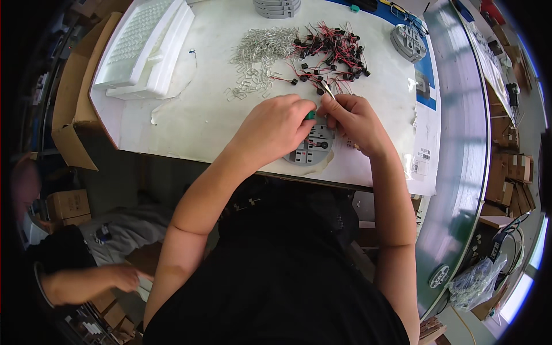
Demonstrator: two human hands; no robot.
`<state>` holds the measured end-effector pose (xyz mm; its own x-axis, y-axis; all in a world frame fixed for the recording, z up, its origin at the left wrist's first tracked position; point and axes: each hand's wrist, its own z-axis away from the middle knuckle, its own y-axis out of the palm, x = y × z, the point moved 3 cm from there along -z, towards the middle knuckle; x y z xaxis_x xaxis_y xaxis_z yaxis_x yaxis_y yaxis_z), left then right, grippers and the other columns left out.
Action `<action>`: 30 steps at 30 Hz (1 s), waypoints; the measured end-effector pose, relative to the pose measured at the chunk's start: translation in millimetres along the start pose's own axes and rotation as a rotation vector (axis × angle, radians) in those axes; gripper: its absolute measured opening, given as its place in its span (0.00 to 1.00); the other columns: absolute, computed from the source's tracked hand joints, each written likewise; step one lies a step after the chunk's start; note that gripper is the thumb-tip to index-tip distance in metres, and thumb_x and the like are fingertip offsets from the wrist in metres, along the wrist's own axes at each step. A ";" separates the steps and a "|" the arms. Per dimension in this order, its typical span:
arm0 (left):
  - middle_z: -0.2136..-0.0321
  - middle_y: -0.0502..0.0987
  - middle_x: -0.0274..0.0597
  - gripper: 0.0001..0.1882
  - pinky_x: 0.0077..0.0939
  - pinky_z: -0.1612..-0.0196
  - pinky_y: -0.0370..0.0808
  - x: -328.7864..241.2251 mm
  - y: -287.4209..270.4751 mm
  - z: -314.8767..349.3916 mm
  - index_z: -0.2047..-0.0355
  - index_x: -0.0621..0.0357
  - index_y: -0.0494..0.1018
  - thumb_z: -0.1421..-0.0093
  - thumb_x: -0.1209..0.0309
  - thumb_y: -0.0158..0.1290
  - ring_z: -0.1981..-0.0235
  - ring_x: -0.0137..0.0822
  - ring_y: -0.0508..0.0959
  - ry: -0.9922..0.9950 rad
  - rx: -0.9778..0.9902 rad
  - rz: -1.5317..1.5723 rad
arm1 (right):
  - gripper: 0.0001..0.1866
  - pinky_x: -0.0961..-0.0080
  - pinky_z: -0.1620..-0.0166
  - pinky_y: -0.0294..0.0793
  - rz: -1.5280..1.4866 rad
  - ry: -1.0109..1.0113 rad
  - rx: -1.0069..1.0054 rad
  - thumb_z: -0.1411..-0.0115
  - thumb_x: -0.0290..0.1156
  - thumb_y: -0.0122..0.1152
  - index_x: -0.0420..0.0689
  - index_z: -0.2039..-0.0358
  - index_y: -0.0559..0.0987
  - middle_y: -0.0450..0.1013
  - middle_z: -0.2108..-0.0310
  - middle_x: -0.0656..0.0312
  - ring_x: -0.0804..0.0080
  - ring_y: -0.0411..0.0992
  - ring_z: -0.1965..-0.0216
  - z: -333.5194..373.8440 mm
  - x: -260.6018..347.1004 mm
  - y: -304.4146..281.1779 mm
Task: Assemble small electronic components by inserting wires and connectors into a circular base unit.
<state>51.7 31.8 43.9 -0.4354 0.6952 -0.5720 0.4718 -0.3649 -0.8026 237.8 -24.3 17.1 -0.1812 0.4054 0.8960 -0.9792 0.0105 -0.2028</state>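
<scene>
My left hand (275, 127) rests over a round grey fixture plate (313, 150) at the table's near edge and pinches a small green part (310, 115) at its fingertips. My right hand (355, 118) is closed around metal tweezers (326, 87) whose tip points away from me, right beside the left fingertips. Just beyond both hands lies a heap of small black components with red and black wires (330, 54). To its left is a heap of small silver metal clips (261, 49).
A white foam tray (146, 49) stands at the back left beside an open cardboard box (72, 98). Stacked grey round plates (277, 7) and another grey fixture (408, 41) sit at the back. A conveyor belt (460, 144) runs along the right. Another person's hand (123, 277) is at lower left.
</scene>
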 end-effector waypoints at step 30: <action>0.41 0.67 0.56 0.52 0.41 0.48 0.78 13.7 15.2 73.3 0.29 0.56 0.64 0.52 0.60 0.77 0.54 0.46 0.79 0.045 -0.326 0.311 | 0.21 0.50 0.68 0.74 0.722 -0.350 -0.009 0.27 0.42 0.59 0.39 0.72 0.80 0.76 0.79 0.45 0.45 0.76 0.76 59.2 31.8 18.2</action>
<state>-3.3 -9.7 11.4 -0.2043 0.6119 -0.7641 0.7947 -0.3521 -0.4944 208.8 -65.4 65.3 -0.7893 0.0042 0.6140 -0.6086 -0.1372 -0.7815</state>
